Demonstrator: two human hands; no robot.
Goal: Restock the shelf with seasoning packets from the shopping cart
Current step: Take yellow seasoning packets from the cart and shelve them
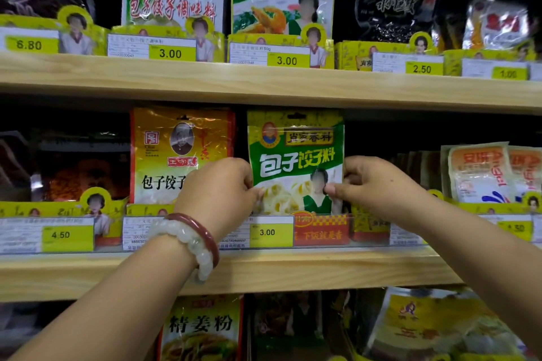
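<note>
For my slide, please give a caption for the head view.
Both hands, left and right, pinch a green seasoning packet upright on the middle shelf.

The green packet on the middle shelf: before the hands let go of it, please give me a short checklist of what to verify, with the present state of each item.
1. Both hands hold it: ok. The left hand and the right hand pinch the side edges of the green packet.
2. Packet upright, printed front outward: ok.
3. Bottom seated behind the price rail: cannot tell, the rail hides the lower edge.
4. Right slot: cannot tell. A 3.00 tag sits below it, but its small print is unreadable.
5. Neighbour undisturbed: ok. The orange packet stands upright to the left.
6. More packets behind: cannot tell.
</note>
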